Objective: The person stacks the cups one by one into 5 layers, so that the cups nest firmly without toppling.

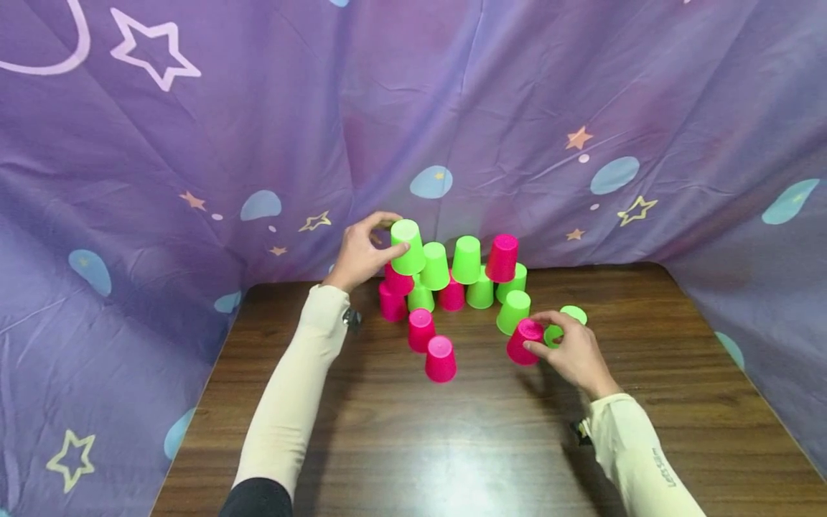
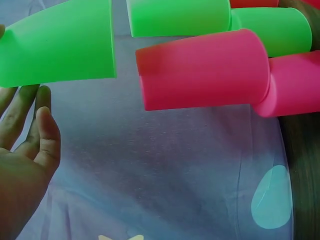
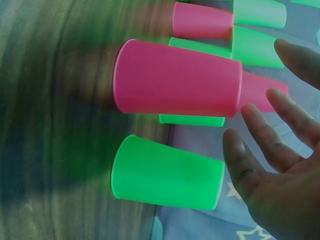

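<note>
My left hand [image 1: 364, 248] holds a green cup [image 1: 407, 249] upside down between thumb and fingers. In the left wrist view this cup [image 2: 60, 45] is in the air, apart from a pink cup [image 2: 205, 72] at the stack's left end. The stack has a bottom row of pink and green cups, with a second row bearing a green cup [image 1: 466, 260] and a pink cup [image 1: 502, 258]. My right hand [image 1: 575, 355] is at the top of a pink cup [image 1: 523, 343], beside a green cup [image 3: 167, 172]. Its fingers look spread in the right wrist view; firm contact is unclear.
Two pink cups, one nearer [image 1: 441, 360] and one farther [image 1: 421, 332], stand upside down before the stack. A green cup [image 1: 513, 314] stands behind the right hand's pink one. The brown wooden table [image 1: 452, 445] meets a purple patterned cloth [image 1: 362, 143] behind the stack.
</note>
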`<state>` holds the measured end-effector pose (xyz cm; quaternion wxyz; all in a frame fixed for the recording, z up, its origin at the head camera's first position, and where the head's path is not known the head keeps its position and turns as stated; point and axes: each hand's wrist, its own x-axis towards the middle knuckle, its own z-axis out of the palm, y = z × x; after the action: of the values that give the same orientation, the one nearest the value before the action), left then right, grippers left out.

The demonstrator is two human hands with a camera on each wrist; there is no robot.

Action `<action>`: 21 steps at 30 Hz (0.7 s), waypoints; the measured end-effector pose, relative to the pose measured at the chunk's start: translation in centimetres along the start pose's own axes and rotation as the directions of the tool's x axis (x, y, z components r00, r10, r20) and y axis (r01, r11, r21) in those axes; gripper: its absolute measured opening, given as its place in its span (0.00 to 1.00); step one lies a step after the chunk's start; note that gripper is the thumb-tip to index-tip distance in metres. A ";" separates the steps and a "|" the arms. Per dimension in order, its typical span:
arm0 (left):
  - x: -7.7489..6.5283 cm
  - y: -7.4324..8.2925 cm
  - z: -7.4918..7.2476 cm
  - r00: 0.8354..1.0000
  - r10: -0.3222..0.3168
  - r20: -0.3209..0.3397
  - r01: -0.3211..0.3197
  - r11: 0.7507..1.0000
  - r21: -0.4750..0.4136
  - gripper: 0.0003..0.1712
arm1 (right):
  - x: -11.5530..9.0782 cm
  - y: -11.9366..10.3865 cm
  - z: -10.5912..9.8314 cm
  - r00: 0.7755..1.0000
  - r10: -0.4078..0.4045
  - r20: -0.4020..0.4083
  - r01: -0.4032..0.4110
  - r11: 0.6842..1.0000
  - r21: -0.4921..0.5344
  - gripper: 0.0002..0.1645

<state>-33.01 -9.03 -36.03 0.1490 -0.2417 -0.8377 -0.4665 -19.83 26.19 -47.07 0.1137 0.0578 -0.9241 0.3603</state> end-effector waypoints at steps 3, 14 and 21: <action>0.5 0.1 0.1 1.000 -0.012 0.003 0.012 1.000 0.003 0.26 | -0.1 0.3 0.2 1.000 -0.009 -0.017 0.009 1.000 -0.006 0.27; 1.7 -0.2 0.4 0.997 -0.076 0.028 0.076 0.997 -0.005 0.26 | 0.0 1.3 0.8 1.000 0.008 -0.009 -0.008 0.999 0.050 0.32; 2.0 -0.5 0.6 0.994 -0.100 0.046 0.100 0.995 -0.007 0.27 | -0.1 2.0 1.2 0.999 0.048 -0.012 -0.048 0.999 0.016 0.33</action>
<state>-34.95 -8.22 -35.74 0.1052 -0.2107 -0.8497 -0.4717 -20.33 26.90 -49.25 0.1101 0.0342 -0.9217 0.3705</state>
